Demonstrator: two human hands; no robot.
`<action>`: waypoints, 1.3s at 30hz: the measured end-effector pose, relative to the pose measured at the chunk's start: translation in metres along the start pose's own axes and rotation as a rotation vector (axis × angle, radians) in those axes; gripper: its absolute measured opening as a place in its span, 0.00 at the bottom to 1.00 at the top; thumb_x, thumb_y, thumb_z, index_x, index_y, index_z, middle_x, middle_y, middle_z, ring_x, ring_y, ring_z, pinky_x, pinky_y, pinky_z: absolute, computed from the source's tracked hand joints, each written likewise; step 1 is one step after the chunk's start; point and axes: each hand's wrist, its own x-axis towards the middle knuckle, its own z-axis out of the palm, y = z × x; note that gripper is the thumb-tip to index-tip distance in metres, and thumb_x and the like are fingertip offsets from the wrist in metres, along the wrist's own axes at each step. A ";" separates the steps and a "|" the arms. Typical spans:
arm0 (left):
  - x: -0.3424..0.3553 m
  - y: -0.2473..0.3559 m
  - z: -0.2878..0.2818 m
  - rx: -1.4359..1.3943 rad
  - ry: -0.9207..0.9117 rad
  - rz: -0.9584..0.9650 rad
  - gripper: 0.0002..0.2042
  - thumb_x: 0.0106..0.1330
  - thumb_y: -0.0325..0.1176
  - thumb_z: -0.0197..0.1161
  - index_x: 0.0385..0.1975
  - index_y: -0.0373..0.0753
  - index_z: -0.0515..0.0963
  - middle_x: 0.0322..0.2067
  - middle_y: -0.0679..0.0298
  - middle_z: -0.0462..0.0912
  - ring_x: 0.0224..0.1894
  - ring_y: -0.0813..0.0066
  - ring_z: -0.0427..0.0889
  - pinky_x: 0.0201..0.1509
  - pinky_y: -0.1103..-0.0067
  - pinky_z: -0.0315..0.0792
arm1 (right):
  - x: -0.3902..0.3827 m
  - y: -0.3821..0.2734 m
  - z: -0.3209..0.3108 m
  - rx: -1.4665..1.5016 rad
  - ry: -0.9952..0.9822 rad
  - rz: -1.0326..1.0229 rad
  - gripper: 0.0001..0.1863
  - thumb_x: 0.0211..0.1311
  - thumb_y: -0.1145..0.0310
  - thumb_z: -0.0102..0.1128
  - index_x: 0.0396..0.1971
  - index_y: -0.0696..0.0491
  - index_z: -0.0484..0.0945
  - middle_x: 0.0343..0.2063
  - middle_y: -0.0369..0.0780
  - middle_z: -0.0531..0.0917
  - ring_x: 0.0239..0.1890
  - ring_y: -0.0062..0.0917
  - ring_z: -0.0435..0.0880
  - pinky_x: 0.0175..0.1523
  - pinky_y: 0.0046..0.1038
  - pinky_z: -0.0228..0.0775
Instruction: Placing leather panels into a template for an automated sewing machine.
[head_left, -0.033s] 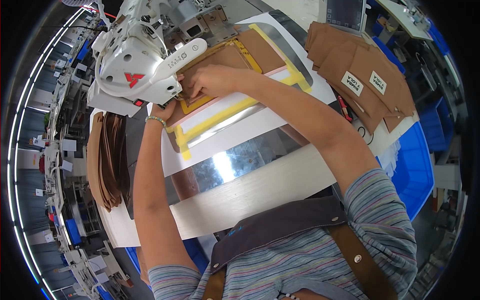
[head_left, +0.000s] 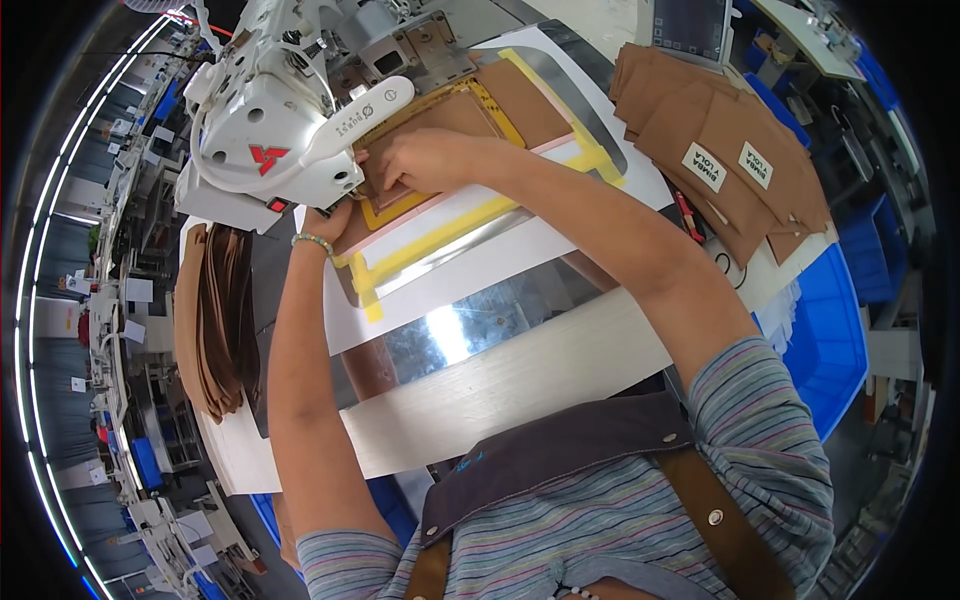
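Note:
A brown fabric piece (head_left: pixel 535 100) lies flat under a yellow-edged rectangular frame (head_left: pixel 508 125) on the bed of a white sewing machine (head_left: pixel 265 120). My right hand (head_left: pixel 430 162) reaches over the frame near its left end. Its fingers are curled and pressed together, tips down by the brown material under the machine head; whatever they pinch is too small to make out. Just beneath the head, my left hand (head_left: pixel 338 216) is at the left edge of the fabric, a beaded bracelet on its wrist. The machine head hides most of its fingers.
Brown fabric pieces with white labels (head_left: pixel 740 150) are piled at the right, near a screen (head_left: pixel 690 28) and red-handled snips (head_left: pixel 688 215). Folded brown pieces (head_left: pixel 215 320) hang at the left. Yellow tape (head_left: pixel 440 235) borders the work plate. A blue bin (head_left: pixel 830 330) stands right.

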 end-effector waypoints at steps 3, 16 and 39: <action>0.000 0.034 0.007 -0.026 0.064 0.077 0.20 0.71 0.21 0.55 0.61 0.37 0.82 0.64 0.59 0.84 0.68 0.65 0.78 0.76 0.73 0.66 | -0.001 0.007 0.010 -0.193 0.051 0.050 0.20 0.65 0.73 0.60 0.54 0.46 0.90 0.61 0.36 0.85 0.65 0.35 0.79 0.69 0.44 0.73; -0.064 0.055 -0.019 0.037 0.208 -0.191 0.16 0.74 0.30 0.64 0.57 0.31 0.80 0.59 0.43 0.83 0.58 0.41 0.83 0.61 0.65 0.76 | -0.003 -0.004 0.006 -0.183 0.061 -0.028 0.23 0.65 0.74 0.57 0.59 0.46 0.87 0.61 0.38 0.85 0.67 0.38 0.78 0.73 0.41 0.69; -0.089 0.150 -0.009 0.291 0.032 0.114 0.15 0.72 0.28 0.65 0.58 0.36 0.83 0.61 0.56 0.83 0.65 0.52 0.79 0.69 0.64 0.72 | -0.126 -0.012 -0.039 -0.553 -0.081 0.367 0.11 0.63 0.73 0.66 0.45 0.52 0.88 0.54 0.36 0.88 0.56 0.33 0.84 0.60 0.34 0.80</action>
